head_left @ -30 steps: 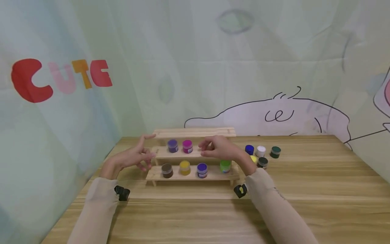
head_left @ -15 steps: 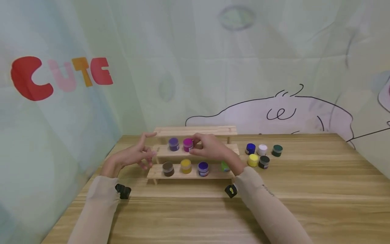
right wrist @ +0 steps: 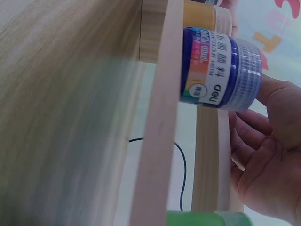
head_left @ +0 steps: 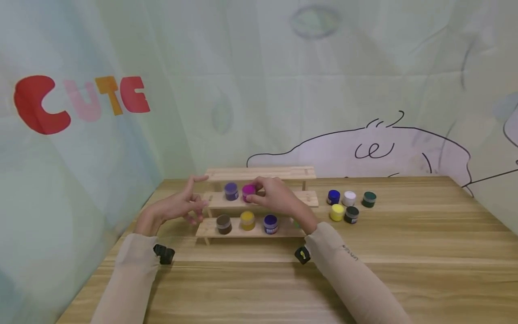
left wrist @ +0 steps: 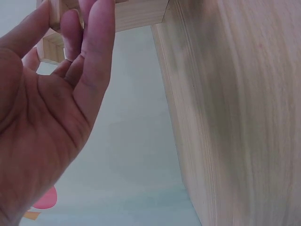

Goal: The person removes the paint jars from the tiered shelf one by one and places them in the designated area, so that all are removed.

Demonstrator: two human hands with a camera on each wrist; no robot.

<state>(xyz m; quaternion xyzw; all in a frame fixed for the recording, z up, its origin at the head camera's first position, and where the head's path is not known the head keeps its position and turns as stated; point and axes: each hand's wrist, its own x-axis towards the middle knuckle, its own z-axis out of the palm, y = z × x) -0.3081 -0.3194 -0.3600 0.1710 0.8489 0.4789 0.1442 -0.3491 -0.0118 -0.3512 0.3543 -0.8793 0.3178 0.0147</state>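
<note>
In the head view my right hand [head_left: 277,195] pinches a magenta paint jar [head_left: 248,193] on the middle shelf of a tiered wooden rack [head_left: 259,173]. A purple paint jar [head_left: 231,191] stands just left of it. My left hand [head_left: 178,207] is at the rack's left end, index finger stretched to the top shelf and thumb by the middle one. In the right wrist view a dark blue paint jar [right wrist: 221,68] hides the thumb tip and the magenta jar. The lowest shelf carries brown [head_left: 224,224], yellow [head_left: 247,220] and dark blue jars, plus a green one mostly behind my right wrist.
Right of the rack, several more paint jars stand on the wooden table [head_left: 259,288]: blue [head_left: 333,197], white [head_left: 349,198], dark green [head_left: 369,199], light yellow [head_left: 337,212] and black [head_left: 351,214]. A printed curtain [head_left: 202,112] hangs behind and at the left.
My right hand has moved left along the middle shelf to the magenta jar and now pinches it. The jar has shifted slightly left. My left hand stays at the rack's end.
</note>
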